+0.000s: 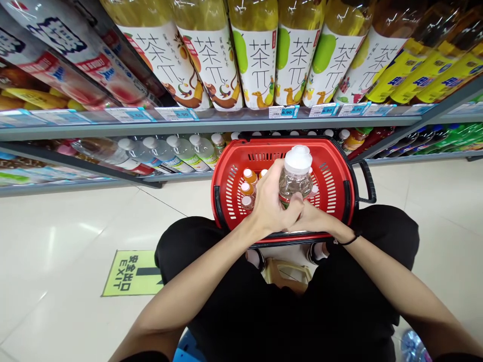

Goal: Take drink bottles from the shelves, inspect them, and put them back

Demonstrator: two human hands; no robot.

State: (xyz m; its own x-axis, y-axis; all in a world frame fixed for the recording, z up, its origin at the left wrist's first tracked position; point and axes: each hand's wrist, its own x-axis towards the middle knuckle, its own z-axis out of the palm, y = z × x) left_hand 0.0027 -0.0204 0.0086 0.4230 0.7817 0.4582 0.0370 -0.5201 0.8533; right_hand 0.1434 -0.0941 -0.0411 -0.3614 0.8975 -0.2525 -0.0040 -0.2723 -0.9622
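Observation:
A clear bottle with a white cap (298, 163) is held upright above a red shopping basket (224, 176). My left hand (269, 201) wraps round the bottle's left side, its thumb near the front. From the right, my right hand (313, 217) reaches the lower part of the same bottle; its fingers are mostly hidden behind the bottle and my left hand. Inside the basket, small bottles with white caps and orange contents (248, 189) stand at the left, and more white caps show at the right behind the held bottle.
Tall tea bottles (258, 65) line the upper shelf (226, 125), with price tags along its edge. Clear bottles (177, 153) fill the lower shelf. My knees flank the basket, whose black handle (368, 182) sticks out right. A yellow floor sign (128, 274) lies left.

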